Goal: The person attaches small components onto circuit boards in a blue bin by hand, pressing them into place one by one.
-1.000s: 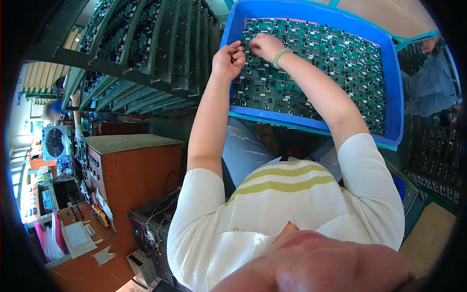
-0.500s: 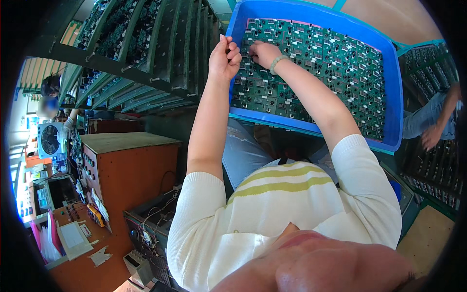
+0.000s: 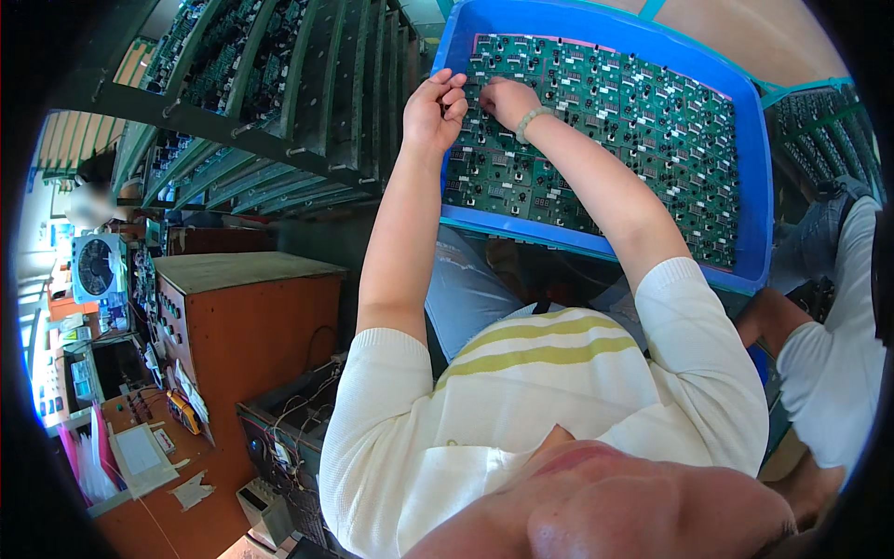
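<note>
A blue plastic tub point(image 3: 755, 186) holds rows of green circuit boards point(image 3: 596, 121) studded with small black and white components and displays. At the tub's left wall my left hand point(image 3: 434, 114) is raised with its fingers curled in; whatever they hold, if anything, is hidden. My right hand point(image 3: 510, 101), with a pale beaded bracelet point(image 3: 531, 123) on its wrist, reaches over the boards at the left side of the tub. Its fingers point down and are pinched together just beside the left hand, and the fingertips are too small to show what is between them.
On the left stands a dark green rack point(image 3: 307, 140) with slots, some filled with boards. Below it are an orange-brown cabinet point(image 3: 261, 326) and a wired open case point(image 3: 289, 419). A person in a white shirt point(image 3: 829, 373) is close on the right, near another rack point(image 3: 824, 130).
My left hand has turned slightly, its fingertips shifting right toward the right hand. My right hand has barely moved. The person at the right has bent in closer, the white shirt now showing.
</note>
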Demonstrator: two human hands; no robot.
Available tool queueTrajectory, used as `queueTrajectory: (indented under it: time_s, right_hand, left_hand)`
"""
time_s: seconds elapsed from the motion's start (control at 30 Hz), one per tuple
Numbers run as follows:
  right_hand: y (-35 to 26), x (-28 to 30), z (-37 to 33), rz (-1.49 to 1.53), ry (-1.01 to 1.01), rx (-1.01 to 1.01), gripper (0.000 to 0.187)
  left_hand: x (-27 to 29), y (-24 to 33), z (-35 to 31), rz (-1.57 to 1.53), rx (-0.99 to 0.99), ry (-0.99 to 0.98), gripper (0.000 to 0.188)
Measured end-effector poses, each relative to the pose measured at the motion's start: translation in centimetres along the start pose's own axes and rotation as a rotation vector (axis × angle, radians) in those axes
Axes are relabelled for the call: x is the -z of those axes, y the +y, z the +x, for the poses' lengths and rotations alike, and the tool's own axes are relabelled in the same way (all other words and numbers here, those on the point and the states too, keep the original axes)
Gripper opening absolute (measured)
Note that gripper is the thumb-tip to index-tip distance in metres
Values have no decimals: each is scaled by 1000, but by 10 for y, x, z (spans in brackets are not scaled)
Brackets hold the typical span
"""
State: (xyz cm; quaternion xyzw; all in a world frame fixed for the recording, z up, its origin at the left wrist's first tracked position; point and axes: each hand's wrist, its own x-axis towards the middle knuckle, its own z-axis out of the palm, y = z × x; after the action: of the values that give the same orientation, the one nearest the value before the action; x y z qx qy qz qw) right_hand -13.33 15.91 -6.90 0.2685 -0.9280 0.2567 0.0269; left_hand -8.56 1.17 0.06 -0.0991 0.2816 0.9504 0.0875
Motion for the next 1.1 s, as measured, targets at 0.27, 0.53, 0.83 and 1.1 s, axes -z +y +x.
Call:
queueTrajectory:
  time_s: [0.27, 0.53, 0.83, 1.1]
  right_hand:
    - [-15, 8, 3, -147, -103, -28, 16]
    - [-11, 5, 8, -171, -126, -80, 17]
    - [-7, 30, 27, 1869, 44, -842, 22]
    - [-7, 19, 22, 1795, -163, -665, 21]
  left_hand:
    - [-2, -2, -6, 146, -37, -63, 22]
    - [0, 2, -7, 75, 23, -87, 23]
    - [-6, -1, -7, 228, -155, 27, 17]
    - [-3, 1, -3, 124, -107, -52, 25]
